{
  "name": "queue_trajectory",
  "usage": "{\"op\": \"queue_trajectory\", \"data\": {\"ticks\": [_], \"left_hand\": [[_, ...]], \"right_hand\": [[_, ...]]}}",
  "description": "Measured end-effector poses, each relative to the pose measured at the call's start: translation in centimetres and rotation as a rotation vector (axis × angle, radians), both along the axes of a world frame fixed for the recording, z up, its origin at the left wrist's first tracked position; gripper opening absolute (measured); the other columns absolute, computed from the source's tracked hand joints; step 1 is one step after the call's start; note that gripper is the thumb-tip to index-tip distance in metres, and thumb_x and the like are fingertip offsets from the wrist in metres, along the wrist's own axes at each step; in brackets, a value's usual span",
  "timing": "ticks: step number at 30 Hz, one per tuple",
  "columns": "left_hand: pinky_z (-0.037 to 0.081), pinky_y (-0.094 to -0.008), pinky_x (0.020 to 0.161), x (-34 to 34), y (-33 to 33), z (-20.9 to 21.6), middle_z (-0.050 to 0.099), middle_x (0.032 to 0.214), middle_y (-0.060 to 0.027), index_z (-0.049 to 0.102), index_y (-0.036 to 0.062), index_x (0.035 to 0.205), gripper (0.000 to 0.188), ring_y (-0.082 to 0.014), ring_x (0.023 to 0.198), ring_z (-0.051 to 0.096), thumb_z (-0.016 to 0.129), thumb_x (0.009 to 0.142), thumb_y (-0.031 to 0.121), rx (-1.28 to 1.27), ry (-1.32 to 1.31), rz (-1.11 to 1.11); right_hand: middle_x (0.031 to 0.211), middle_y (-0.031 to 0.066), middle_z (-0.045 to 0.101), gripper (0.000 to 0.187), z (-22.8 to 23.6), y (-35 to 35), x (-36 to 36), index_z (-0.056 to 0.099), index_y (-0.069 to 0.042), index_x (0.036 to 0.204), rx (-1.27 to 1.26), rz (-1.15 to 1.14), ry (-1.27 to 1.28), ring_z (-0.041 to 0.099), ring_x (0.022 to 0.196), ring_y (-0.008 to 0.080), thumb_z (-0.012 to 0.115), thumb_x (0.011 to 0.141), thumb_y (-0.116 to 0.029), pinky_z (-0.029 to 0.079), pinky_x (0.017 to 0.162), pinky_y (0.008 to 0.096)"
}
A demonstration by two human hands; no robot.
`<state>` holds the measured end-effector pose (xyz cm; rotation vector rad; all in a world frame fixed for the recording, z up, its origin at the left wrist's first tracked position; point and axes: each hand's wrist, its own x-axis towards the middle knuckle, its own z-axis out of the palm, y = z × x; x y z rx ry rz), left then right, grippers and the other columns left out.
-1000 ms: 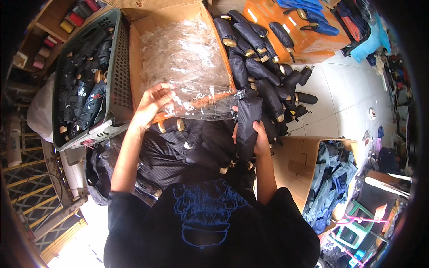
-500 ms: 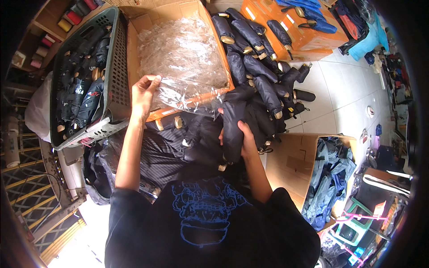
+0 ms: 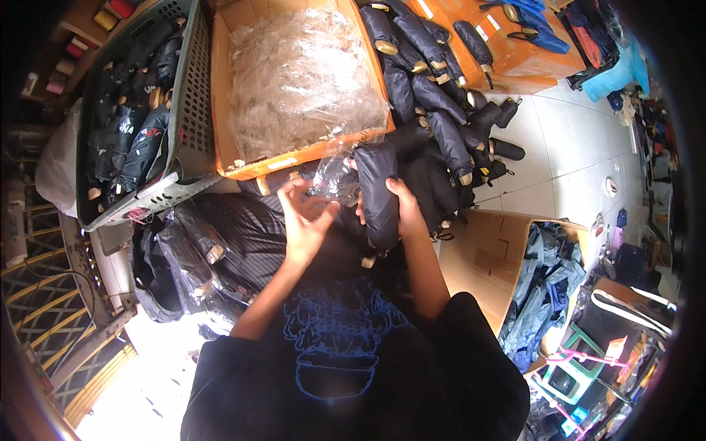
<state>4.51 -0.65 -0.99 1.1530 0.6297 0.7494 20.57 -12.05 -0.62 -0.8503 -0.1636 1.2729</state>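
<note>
My right hand point(image 3: 407, 209) grips a folded umbrella point(image 3: 378, 195) in a black fabric sleeve, held roughly upright in front of my chest. To its left, my left hand point(image 3: 305, 224) has its fingers curled at a crumpled clear plastic bag point(image 3: 337, 176). The bag lies against the umbrella's left side, and glare blurs where the fingertips meet it. Beyond both hands, a cardboard box point(image 3: 298, 163) holds a thick stack of clear plastic bags point(image 3: 301, 81). More sleeved umbrellas point(image 3: 447, 140), several with pale wooden handle ends, are heaped right of the box.
A dark green basket point(image 3: 193, 95) full of black umbrellas stands at the left. At the right, an open carton point(image 3: 482, 257) contains blue-grey fabric pieces point(image 3: 548, 287). Plastic-wrapped striped dark fabric point(image 3: 239, 231) lies below my left forearm. An orange-taped box point(image 3: 515, 62) sits at the back.
My left hand has come down and right from above the box, bringing the plastic bag beside the umbrella. My right hand still grips the umbrella, and the view has shifted slightly.
</note>
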Motion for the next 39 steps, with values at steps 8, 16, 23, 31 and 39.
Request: {"op": "queue_trajectory", "data": {"ticks": [8, 16, 23, 31, 39], "left_hand": [[0.052, -0.0345, 0.077, -2.0, 1.6, 0.1, 0.059, 0.105, -0.0102, 0.073, 0.0080, 0.098, 0.025, -0.0248, 0.091, 0.062, 0.076, 0.074, 0.001, 0.938, 0.386, -0.133], [0.050, -0.0332, 0.063, -0.3, 0.7, -0.3, 0.065, 0.077, -0.0071, 0.073, 0.0047, 0.090, 0.013, -0.0215, 0.070, 0.064, 0.075, 0.077, 0.002, 0.734, 0.410, 0.013], [0.050, -0.0284, 0.065, 1.1, 1.2, -0.2, 0.069, 0.081, -0.0092, 0.075, 0.0032, 0.094, 0.013, -0.0171, 0.071, 0.066, 0.074, 0.081, 0.005, 0.524, 0.322, -0.066], [0.047, -0.0264, 0.060, 1.3, 0.6, -0.3, 0.068, 0.078, -0.0084, 0.073, 0.0005, 0.088, 0.007, -0.0141, 0.064, 0.058, 0.073, 0.082, 0.005, 0.370, 0.308, -0.037], [0.049, -0.0325, 0.059, 1.5, 0.7, 1.5, 0.065, 0.076, -0.0071, 0.073, 0.0040, 0.085, 0.008, -0.0202, 0.064, 0.062, 0.076, 0.079, 0.007, 0.855, 0.405, 0.072]], "right_hand": [[0.083, 0.0198, 0.068, 0.047, 2.3, 1.1, 1.6, 0.056, 0.005, 0.118, -0.083, 0.202, -0.078, 0.067, 0.061, 0.0249, 0.057, 0.091, -0.033, 0.057, 0.055, 0.0360], [0.078, 0.0219, 0.065, 0.048, 1.0, -0.9, -0.1, 0.053, 0.006, 0.114, -0.074, 0.213, 0.037, 0.068, 0.064, 0.0307, 0.059, 0.089, -0.034, 0.058, 0.056, 0.0380], [0.097, 0.0178, 0.065, 0.060, 3.2, -3.5, -2.3, 0.048, 0.008, 0.125, -0.115, 0.243, -0.175, 0.070, 0.073, 0.0278, 0.070, 0.079, -0.024, 0.059, 0.066, 0.0369], [0.102, 0.0119, 0.065, 0.056, 3.2, -3.8, -1.9, 0.049, 0.003, 0.129, -0.187, 0.213, -0.179, 0.068, 0.077, 0.0205, 0.070, 0.082, -0.019, 0.056, 0.069, 0.0324], [0.132, 0.0141, 0.053, 0.074, 1.9, -5.2, -0.7, 0.034, 0.008, 0.143, -0.091, 0.411, -0.483, 0.051, 0.120, 0.0201, 0.070, 0.085, -0.020, 0.038, 0.104, 0.0307]]}}
